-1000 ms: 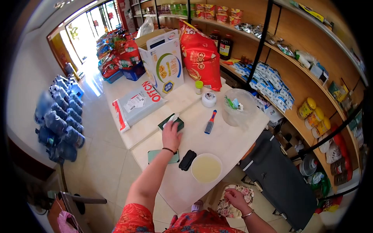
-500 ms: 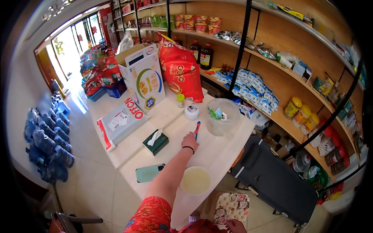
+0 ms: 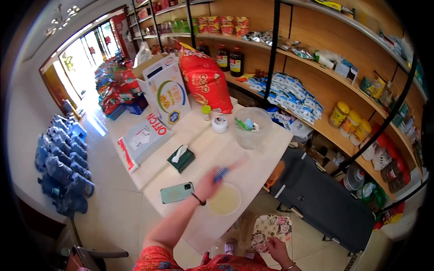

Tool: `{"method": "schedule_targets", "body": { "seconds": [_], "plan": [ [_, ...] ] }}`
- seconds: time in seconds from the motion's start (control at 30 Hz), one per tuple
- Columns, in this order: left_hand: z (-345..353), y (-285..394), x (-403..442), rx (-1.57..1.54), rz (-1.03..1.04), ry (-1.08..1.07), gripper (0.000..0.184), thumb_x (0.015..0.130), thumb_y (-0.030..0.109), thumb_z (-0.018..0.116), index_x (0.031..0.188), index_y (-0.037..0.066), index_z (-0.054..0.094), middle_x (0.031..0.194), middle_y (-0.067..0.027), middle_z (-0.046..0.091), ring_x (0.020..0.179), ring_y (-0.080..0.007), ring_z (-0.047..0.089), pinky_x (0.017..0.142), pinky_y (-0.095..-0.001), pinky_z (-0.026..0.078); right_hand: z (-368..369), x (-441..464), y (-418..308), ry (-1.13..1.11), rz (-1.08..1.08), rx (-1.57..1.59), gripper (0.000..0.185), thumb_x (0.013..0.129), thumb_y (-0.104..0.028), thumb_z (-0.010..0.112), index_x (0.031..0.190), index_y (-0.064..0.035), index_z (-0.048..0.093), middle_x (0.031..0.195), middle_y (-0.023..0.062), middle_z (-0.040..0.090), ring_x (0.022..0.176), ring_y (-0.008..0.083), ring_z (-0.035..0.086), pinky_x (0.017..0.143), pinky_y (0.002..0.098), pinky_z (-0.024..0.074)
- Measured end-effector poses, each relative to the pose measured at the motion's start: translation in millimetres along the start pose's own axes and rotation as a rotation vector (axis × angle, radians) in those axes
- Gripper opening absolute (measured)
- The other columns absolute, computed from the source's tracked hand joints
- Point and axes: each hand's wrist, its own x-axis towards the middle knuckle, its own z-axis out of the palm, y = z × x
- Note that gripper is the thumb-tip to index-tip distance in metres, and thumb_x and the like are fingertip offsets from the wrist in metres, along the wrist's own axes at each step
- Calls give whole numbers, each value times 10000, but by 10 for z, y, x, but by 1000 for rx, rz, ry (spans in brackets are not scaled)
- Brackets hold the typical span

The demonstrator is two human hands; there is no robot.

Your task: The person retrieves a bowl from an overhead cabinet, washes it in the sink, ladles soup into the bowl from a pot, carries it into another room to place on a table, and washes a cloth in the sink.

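Note:
My left hand [image 3: 210,184] is closed around a slim blue-and-red tool [image 3: 221,173], held above the table; motion blurs its far end, and its kind is unclear. Just under and beside that hand is a round, pale-yellow bowl or dish [image 3: 224,199]. A light green phone [image 3: 176,193] lies to the hand's left, and a dark green tissue box [image 3: 181,159] stands beyond it. My right hand [image 3: 279,251] is low, in front of a floral-cushioned stool [image 3: 271,228]. Its fingers are curled together, and whatever they may hold is hidden.
Farther along the white table [image 3: 205,151] are a translucent tub [image 3: 253,137] with scraps, a white jar [image 3: 219,124], a grey mailing bag [image 3: 147,140], a carton [image 3: 167,99] and a red sack [image 3: 205,81]. A dark folding cot [image 3: 321,198] and stocked shelves stand right.
My left hand has picked the blue-and-red tool off the table and drawn it back toward me, beside the pale-yellow bowl. My right hand has come up farther into view.

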Motion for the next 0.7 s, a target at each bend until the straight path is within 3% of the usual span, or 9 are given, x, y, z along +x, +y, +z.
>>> {"method": "schedule_targets", "body": {
  "seconds": [0.07,0.13,0.2,0.27,0.37,0.43,0.47,0.63,0.7],
  "plan": [
    [218,290,-502,125,298,-178,440,783,159,540,1210,94,452,1017,-167,580,901,-326,578,795,-387,468,-29,-20,-545,82,-61,37,359,794,-137,633,1084,30,504,786,71,592,653,149,578,586,255,467],
    [333,632,-890,109,149,-558,439,803,197,542,1221,96,452,1054,-161,554,960,-318,544,829,-387,438,-83,-45,-936,410,-523,-300,415,754,-158,670,1086,22,497,834,101,579,760,208,578,665,320,469],
    [416,800,-1243,77,152,-763,462,821,233,532,1250,94,428,1090,-165,536,986,-326,527,852,-384,424,-154,-90,-1242,328,-678,-469,424,746,-182,676,1078,13,500,853,118,573,797,240,569,693,340,463],
    [611,653,-1639,15,111,-724,474,822,220,535,1265,103,415,1092,-166,537,977,-329,528,850,-387,424,-188,-108,-1241,238,-856,-634,432,737,-207,682,1070,4,504,872,134,566,833,272,561,721,359,457],
    [615,554,-2028,-63,112,-612,500,820,185,549,1289,110,393,1081,-163,542,961,-303,538,837,-380,430,-58,-96,-892,-523,-487,-432,307,815,-276,591,1042,-72,563,812,138,595,745,292,592,662,346,473],
    [543,561,-2273,-199,85,-480,540,811,139,591,1301,83,371,1046,-115,562,960,-195,550,800,-316,454,107,-102,-681,-601,-520,-462,294,834,-288,559,1037,-76,570,785,146,599,720,302,598,643,353,474],
    [484,627,-2398,-436,-172,-348,521,820,152,612,1283,69,389,1026,-63,571,954,-137,544,779,-288,469,181,-109,-617,-646,-551,-496,288,853,-300,528,1032,-80,577,759,154,604,696,312,604,624,360,475],
    [724,538,-2828,-1224,-735,135,307,839,187,612,1121,115,515,1012,-36,587,932,-149,560,779,-321,482,648,-203,-768,-678,-364,-510,303,861,-318,500,1069,-100,539,810,206,597,752,372,586,661,433,470],
    [830,681,-2852,-1243,-784,321,255,825,226,634,1001,83,517,941,-52,598,927,-165,570,790,-322,479,820,-257,-821,-639,-733,-394,350,855,-293,510,1110,-53,496,950,202,586,845,369,571,730,434,456]
  ]
}}
